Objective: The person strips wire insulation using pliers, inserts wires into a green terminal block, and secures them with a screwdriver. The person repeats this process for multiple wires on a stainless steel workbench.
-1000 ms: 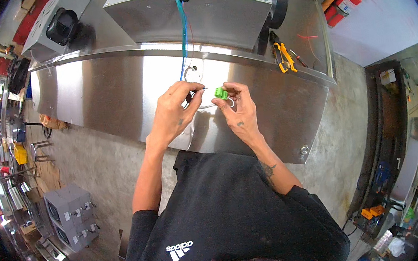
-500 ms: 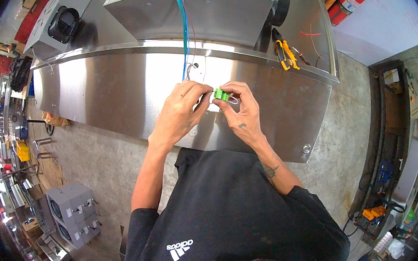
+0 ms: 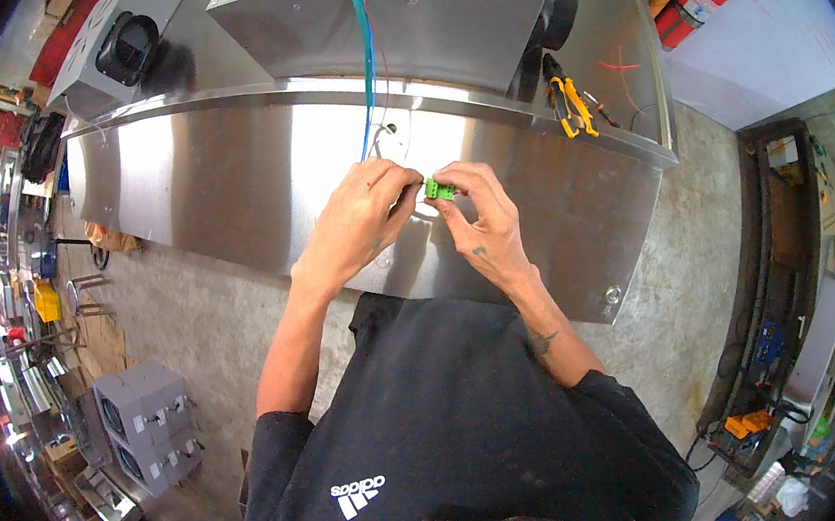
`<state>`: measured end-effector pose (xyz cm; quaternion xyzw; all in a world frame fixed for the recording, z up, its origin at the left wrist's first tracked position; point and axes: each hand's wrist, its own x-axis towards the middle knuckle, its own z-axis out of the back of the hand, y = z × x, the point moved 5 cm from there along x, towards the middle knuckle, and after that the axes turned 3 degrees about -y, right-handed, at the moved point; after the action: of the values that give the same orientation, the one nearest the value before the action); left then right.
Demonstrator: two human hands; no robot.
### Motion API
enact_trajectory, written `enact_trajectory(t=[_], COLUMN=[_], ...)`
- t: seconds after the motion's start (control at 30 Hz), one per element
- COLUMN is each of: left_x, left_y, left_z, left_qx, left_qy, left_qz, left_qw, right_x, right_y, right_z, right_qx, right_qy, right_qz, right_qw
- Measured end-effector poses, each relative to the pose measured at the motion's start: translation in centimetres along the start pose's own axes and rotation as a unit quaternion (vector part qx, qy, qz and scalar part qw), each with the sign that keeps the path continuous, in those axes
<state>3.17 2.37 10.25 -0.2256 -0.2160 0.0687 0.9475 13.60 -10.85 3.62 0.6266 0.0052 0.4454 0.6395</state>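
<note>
Over the steel bench front, my right hand (image 3: 483,219) pinches a small green terminal block (image 3: 439,189) between thumb and fingertips. My left hand (image 3: 355,218) is closed just left of it, fingertips pressed together close to the block's side. Blue and green wires (image 3: 367,74) drop from a hole in the metal box above and run down behind my left hand. A thin wire end seems to be in the left pinch, though the fingers hide most of it.
A large metal box (image 3: 395,32) stands on the stainless bench (image 3: 218,169). Yellow-handled pliers (image 3: 571,105) and a small screwdriver (image 3: 604,112) lie at the right, beside loose red wire. A grey unit (image 3: 111,49) with a black round fitting sits at the far left.
The terminal block has turned and shifted slightly left in my right fingers. A white wire loop beside it no longer shows. My left hand has moved slightly left.
</note>
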Motion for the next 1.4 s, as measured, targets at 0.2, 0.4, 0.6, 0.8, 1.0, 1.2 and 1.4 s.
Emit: enact_trajectory(t=[0.2,0.4,0.6,0.8,1.0,1.2,1.4], left_x=[0.2,0.2,-0.1,-0.2,0.0,0.7,0.9], left_y=[0.1,0.4,-0.3,-0.5,-0.3,-0.3,-0.3], left_z=[0.1,-0.1,-0.3,-0.5,-0.5,-0.4,-0.6], left_qx=[-0.020,-0.051,0.007,0.019,-0.032,-0.072,-0.080], left_qy=[0.034,0.041,0.014,0.008,0.034,0.052,0.051], left_qz=[0.007,0.030,-0.036,-0.040,0.034,0.060,0.059], left_qw=[0.999,0.997,0.999,0.999,0.998,0.994,0.994], right_x=[-0.1,0.0,0.1,0.1,-0.3,-0.3,0.3], right_y=[0.3,0.4,0.3,0.2,0.2,0.3,0.4], right_z=[0.1,0.3,0.6,0.7,0.7,1.1,1.6], right_qx=[-0.014,0.006,0.040,0.061,0.031,0.037,0.027], right_qy=[0.011,0.018,0.032,0.039,0.021,0.009,0.023], right_qz=[0.009,-0.032,-0.098,-0.119,-0.054,-0.057,-0.060], right_qw=[1.000,0.999,0.994,0.990,0.998,0.998,0.998])
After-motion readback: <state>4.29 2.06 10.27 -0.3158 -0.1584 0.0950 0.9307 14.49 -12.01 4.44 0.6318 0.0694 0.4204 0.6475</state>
